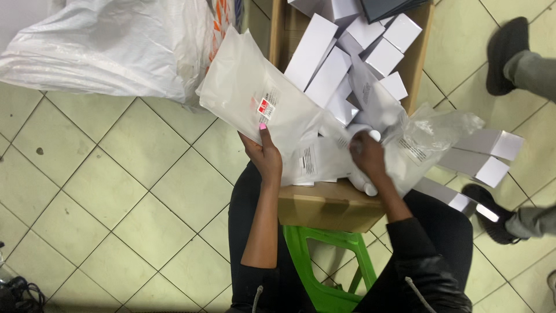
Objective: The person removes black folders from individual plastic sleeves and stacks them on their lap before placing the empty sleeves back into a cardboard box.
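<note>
Frosted plastic pouch (255, 98) held up over the cardboard box's (324, 206) left edge, pinched in left hand (263, 153). Right hand (366, 153) clasps a small white item among pouches near the front edge. Sorting step; next move likely needs placing the pouch.

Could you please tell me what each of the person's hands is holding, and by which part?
The left hand grips a white plastic mailer bag by its lower edge. The right hand rests among white packets; its grasp cannot be told.
</note>
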